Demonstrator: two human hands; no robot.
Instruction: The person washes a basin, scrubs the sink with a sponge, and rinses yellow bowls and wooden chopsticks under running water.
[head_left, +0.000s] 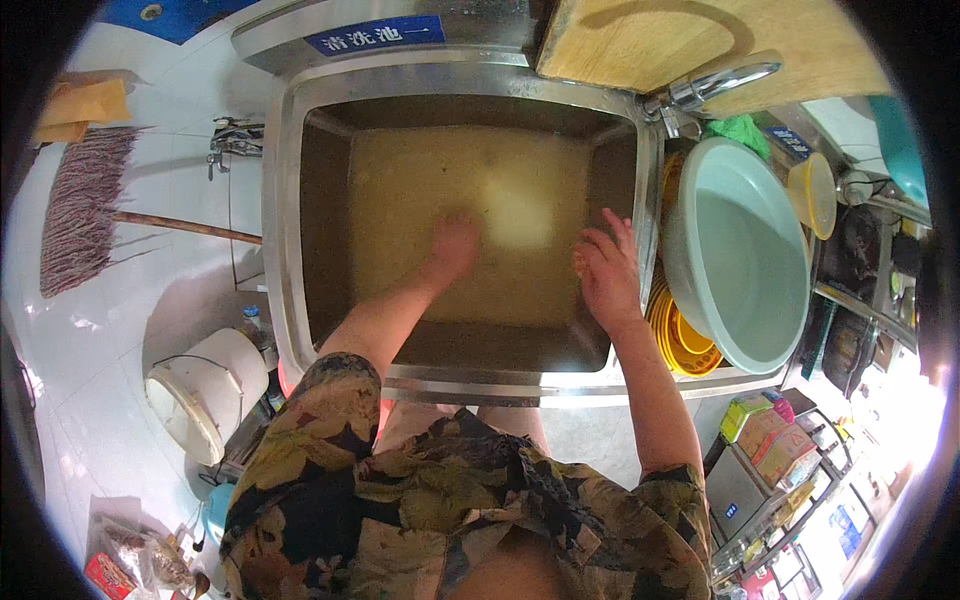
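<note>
Before me is a stainless-steel sink (281, 225) holding murky, brownish water (420, 180). My left hand (454, 238) is dipped in the water near the middle; its fingers are blurred, and whether they hold anything is hidden. A pale, blurry patch shows in the water just right of it. At the sink's right wall is my right hand (609, 274), fingers spread and bent, close to the inner edge. A small orange bit shows by its thumb side, too unclear to name.
Right of the sink, a pale green plastic basin (757, 300) leans over stacked yellow plates (664, 330). A chrome faucet (697, 90) and wooden board (645, 45) stand at the back right. Leftward are a mop (86, 210) and a white bucket (217, 382).
</note>
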